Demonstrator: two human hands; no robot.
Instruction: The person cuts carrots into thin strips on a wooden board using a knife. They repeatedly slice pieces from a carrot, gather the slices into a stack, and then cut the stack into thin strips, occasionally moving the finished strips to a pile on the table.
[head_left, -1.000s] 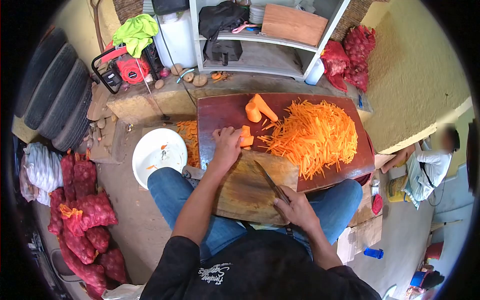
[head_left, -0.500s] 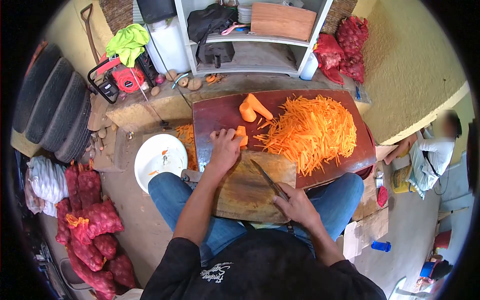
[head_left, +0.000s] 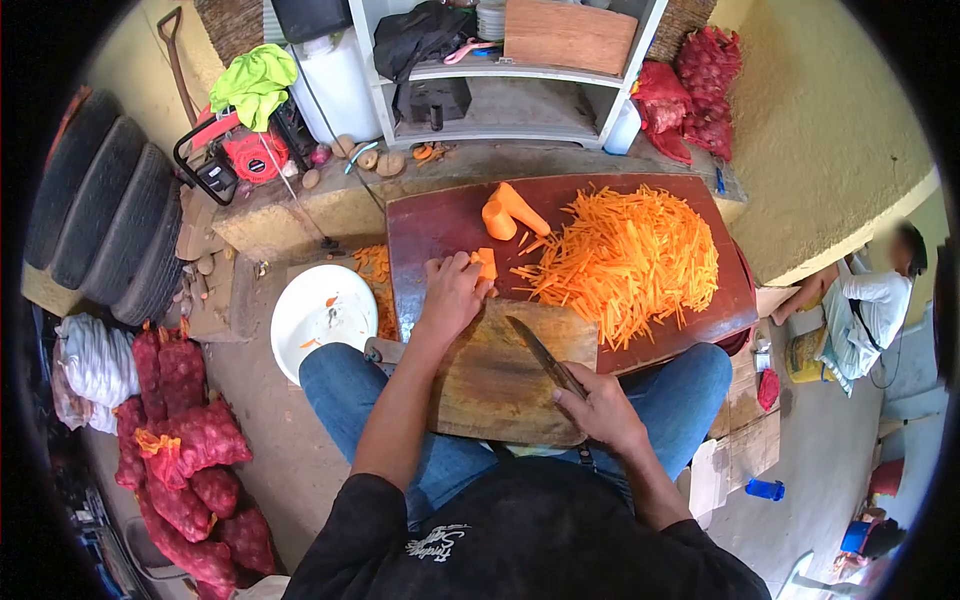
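My right hand (head_left: 603, 408) grips a knife (head_left: 538, 348) by its handle, with the blade slanting over the worn wooden cutting board (head_left: 500, 385) on my lap. At the board's far left edge, my left hand (head_left: 455, 290) has its fingers curled on carrot pieces (head_left: 485, 263), which partly hide behind the fingertips. Beyond them, peeled carrots (head_left: 514, 210) lie on the dark red tabletop (head_left: 430, 222). A large heap of carrot sticks (head_left: 635, 265) covers the right part of that surface.
A white basin (head_left: 322, 315) with a few orange scraps stands on the floor at left, near carrot peelings (head_left: 372, 270). Red net sacks (head_left: 190, 450) and stacked tires (head_left: 105, 205) line the left side. A shelf (head_left: 500, 110) stands ahead; another person (head_left: 870, 300) sits at right.
My left fingers have closed further over the nearer carrot piece, covering more of it. The knife stays in my right hand over the board. The whole view has shifted slightly.
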